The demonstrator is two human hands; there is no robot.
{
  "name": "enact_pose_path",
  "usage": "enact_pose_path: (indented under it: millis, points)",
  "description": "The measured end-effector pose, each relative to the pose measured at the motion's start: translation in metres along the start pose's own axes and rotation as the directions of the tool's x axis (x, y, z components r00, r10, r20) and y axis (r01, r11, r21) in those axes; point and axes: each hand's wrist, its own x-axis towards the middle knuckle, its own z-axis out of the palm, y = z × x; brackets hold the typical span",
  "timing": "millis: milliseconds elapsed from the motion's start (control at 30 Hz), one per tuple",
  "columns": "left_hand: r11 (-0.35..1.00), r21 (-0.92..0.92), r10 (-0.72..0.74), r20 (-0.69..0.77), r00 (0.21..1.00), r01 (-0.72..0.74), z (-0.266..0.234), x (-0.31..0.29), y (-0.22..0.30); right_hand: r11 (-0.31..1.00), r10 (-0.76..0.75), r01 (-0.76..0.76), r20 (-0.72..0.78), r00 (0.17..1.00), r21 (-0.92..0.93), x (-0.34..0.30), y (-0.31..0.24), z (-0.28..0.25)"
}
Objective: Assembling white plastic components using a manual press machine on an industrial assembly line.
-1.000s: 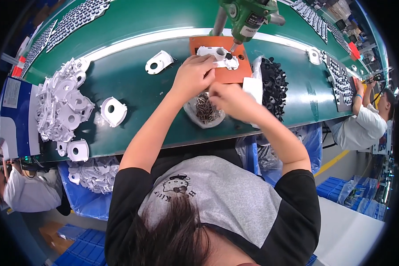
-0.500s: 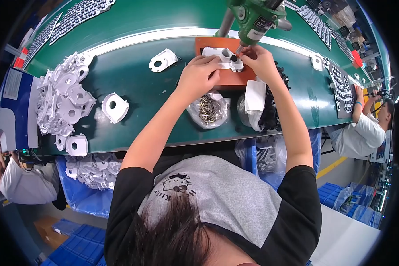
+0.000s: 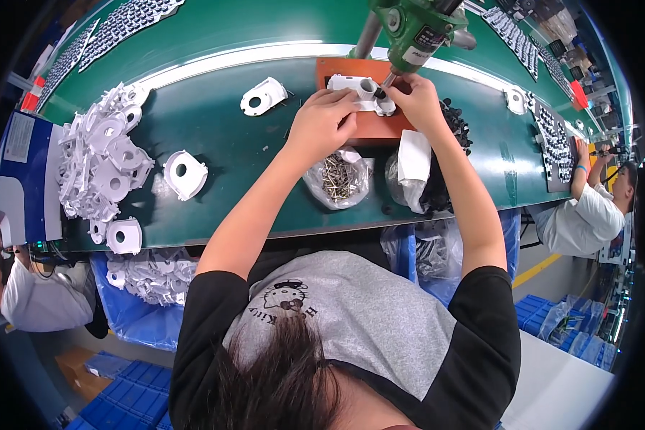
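Observation:
A white plastic housing (image 3: 345, 82) with a round upright collar lies on an orange fixture plate (image 3: 381, 130). My left hand (image 3: 324, 118) is at its left side, fingers gripping its near edge. The fingers of my right hand (image 3: 417, 102) are pinched together at the housing's right end, on a small black part (image 3: 380, 93); the fingertips partly hide it. Just above them points the metal tip (image 3: 390, 79) of a green bench machine (image 3: 417, 36).
White housings (image 3: 107, 154) are heaped at the left; loose ones (image 3: 186, 174) lie nearby. A bag of screws (image 3: 340, 179) and black parts (image 3: 455, 125) sit near the plate. Blue lined bins (image 3: 140, 315) stand below the table edge. Another person (image 3: 580, 215) works at the right.
My right fingertips have shifted slightly and sit closer around the small black part. My left hand stays on the housing, almost unmoved.

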Motion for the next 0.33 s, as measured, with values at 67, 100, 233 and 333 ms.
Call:
enact_pose_path:
  millis: [67,100,233,333]
  points:
    - [0.999,0.019,0.027,-0.003,1.000,-0.027,0.000,-0.001,-0.002,1.000,-0.006,0.006,-0.008,1.000,-0.011,0.000,-0.002,0.002]
    - [1.000,0.019,0.026,-0.002,1.000,-0.025,0.001,-0.001,-0.002,1.000,0.016,-0.016,-0.007,1.000,-0.002,-0.002,-0.005,0.002]
    - [0.993,0.108,0.041,-0.015,0.999,-0.039,0.002,0.002,0.010,0.991,-0.071,0.064,-0.062,0.996,-0.114,-0.005,-0.003,0.005]
    - [0.987,0.153,0.055,-0.016,0.998,-0.051,0.005,0.001,0.011,1.000,0.025,-0.025,0.024,0.999,0.008,-0.005,-0.007,-0.002]
